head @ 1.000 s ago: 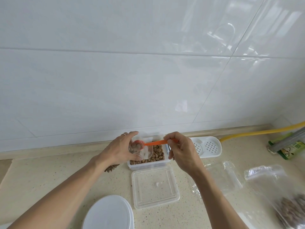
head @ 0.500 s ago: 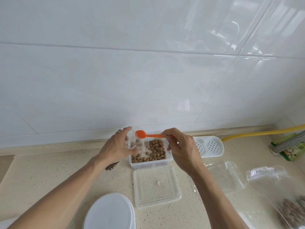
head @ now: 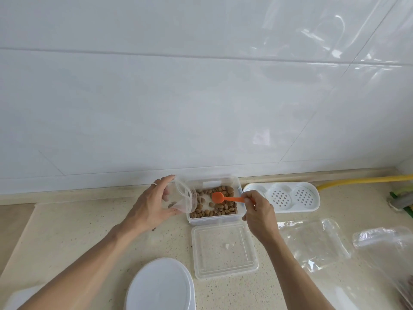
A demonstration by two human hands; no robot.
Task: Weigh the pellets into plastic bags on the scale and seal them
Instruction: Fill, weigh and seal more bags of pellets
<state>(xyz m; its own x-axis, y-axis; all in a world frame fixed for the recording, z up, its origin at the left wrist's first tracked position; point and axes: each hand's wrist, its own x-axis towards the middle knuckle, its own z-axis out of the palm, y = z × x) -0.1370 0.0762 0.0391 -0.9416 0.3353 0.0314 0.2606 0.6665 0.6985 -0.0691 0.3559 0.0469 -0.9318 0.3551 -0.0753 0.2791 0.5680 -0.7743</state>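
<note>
The speckled beige tabletop (head: 67, 242) runs up to a white tiled wall. Near its centre sits a clear plastic box (head: 215, 218) of brown pellets (head: 223, 208). Touching the box at 6 o'clock lies its clear lid (head: 223, 251). At 7 o'clock from the lid sits a round white object (head: 159, 287), cut off by the frame's edge. At 3 o'clock from the box, just beside it, rests a white perforated tray (head: 290, 196). Empty clear bags (head: 312, 242) lie at 4 o'clock, and a yellow hose (head: 357, 181) runs along the wall at 2 o'clock.
</note>
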